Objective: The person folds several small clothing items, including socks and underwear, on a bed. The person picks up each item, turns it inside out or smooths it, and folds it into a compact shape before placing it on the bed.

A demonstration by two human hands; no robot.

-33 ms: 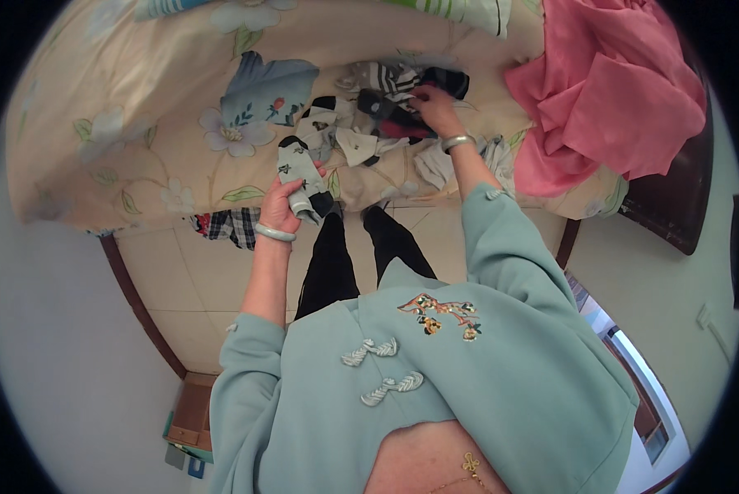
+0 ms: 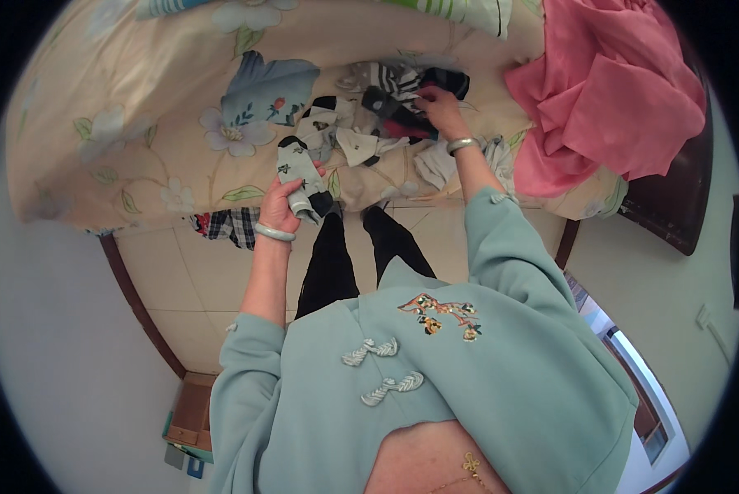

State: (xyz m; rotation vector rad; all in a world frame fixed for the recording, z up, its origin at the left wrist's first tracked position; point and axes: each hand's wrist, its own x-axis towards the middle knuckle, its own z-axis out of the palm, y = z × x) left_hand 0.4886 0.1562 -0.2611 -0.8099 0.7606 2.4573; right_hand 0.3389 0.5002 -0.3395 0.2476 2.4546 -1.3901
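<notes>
My left hand (image 2: 285, 204) is closed around a pale grey sock (image 2: 297, 165) with black toe, heel and small dark motifs, above the bed's near edge. Over the sock pile, my right hand (image 2: 442, 114) has its fingers pinched on a sock; which one is partly hidden by the fingers. Just left of those fingertips lies a dark sock (image 2: 386, 105) with a reddish patch. Striped grey and white socks (image 2: 396, 78) lie behind it, and a black sock (image 2: 448, 80) sits beyond the hand. White socks with black parts (image 2: 357, 146) are between my hands.
Blue embroidered cloth (image 2: 267, 92) lies left of the pile on the flowered bedspread (image 2: 155, 74). Pink fabric (image 2: 608, 99) is heaped at right, beside a dark headboard-like panel (image 2: 674, 202). White socks (image 2: 435, 163) lie near my right wrist. Plaid cloth (image 2: 236, 228) hangs below the bed edge.
My right hand has shifted slightly to the right over the sock pile, and the dark sock beside it has moved a little. My left hand stays still with its sock.
</notes>
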